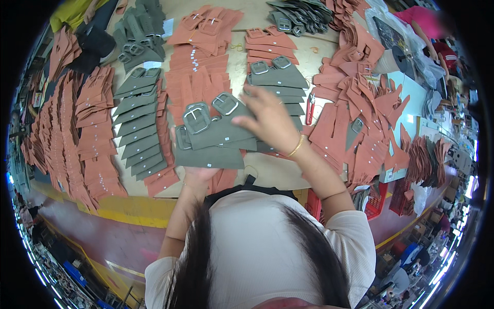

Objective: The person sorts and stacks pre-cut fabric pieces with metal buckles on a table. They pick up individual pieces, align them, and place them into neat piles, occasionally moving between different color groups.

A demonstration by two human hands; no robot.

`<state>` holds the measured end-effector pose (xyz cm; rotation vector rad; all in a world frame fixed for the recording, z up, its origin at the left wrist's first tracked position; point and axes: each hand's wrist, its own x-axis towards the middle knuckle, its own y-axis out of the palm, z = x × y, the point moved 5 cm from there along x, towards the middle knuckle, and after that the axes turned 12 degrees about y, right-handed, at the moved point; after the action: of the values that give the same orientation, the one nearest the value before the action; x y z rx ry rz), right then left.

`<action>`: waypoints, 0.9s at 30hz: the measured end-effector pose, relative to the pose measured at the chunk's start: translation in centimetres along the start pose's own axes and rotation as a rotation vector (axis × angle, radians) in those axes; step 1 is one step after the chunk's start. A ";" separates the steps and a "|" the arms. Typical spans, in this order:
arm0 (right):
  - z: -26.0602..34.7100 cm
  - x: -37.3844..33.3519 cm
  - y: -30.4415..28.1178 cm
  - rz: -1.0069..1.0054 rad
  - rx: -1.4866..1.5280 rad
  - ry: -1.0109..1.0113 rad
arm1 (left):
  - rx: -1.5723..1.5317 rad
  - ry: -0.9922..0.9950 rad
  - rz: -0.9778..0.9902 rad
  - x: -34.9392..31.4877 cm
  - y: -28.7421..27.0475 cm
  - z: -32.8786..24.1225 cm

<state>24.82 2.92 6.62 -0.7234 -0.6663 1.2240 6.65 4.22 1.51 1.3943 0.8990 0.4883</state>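
My left hand (202, 174) is under a small stack of dark grey-green buckle straps (218, 135), with wide flared ends and a small white label on each. Its fingers are mostly hidden beneath the stack, which it supports and grips. Large silver square buckles (197, 118) lie on top at the stack's far end. My right hand (270, 117) hovers over the right side of the stack, fingers spread and nothing in them, close to the right-hand buckle (225, 103).
Overlapping green straps (141, 131) lie in a row at left, and more green straps (278, 77) lie beyond my right hand. Orange-brown straps (198, 62) cover much of the table. Red-handled snips (310, 109) lie right of my hand. A red crate (376, 201) stands below the table's right edge.
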 end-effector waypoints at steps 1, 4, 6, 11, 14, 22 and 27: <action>1.0 -0.7 0.4 -0.029 0.025 0.040 | 0.029 0.016 0.000 0.0 0.0 0.0; 2.9 -1.6 -0.1 -0.217 0.034 0.004 | 0.032 0.031 -0.002 0.2 -0.5 0.0; 3.2 -1.8 -0.7 -0.193 0.170 0.005 | -0.022 0.029 0.005 0.4 -1.0 -0.3; -0.4 1.0 -3.7 -0.118 0.544 0.072 | 0.042 0.045 -0.105 0.4 -2.3 -1.1; -7.1 6.9 -5.4 -0.173 0.735 0.193 | -0.015 0.052 -0.137 0.4 -2.0 -1.2; -16.5 10.6 -5.0 -0.172 -0.187 0.434 | 0.001 0.085 -0.042 0.6 -0.3 -1.5; -9.9 7.8 -4.2 -0.134 0.047 0.206 | -0.073 0.003 0.042 1.3 -0.1 -0.6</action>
<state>36.71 8.43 4.47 -0.7425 -0.5057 1.0237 6.91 5.59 1.13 1.3489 0.8479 0.5500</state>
